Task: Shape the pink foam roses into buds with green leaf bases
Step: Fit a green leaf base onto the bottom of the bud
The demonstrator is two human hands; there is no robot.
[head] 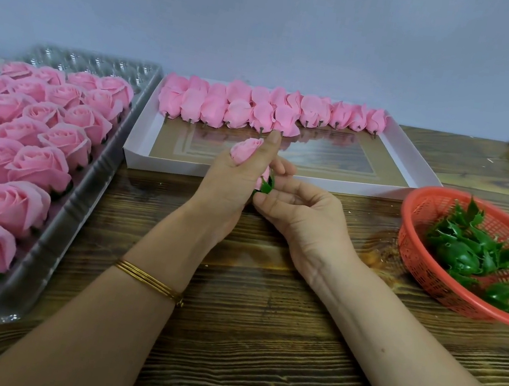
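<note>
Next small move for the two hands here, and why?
Probably press the green serrated leaf base snug onto the pink foam rose bud. The left hand grips the bud, the right hand pinches the base at the bud's lower end, and little green shows yet. Laying it in the white shallow tray would follow.

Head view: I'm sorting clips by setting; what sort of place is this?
Likely a workbench for artificial flowers: a plastic tray of pink foam roses, a white box of shaped buds, a red basket of green leaf bases.
</note>
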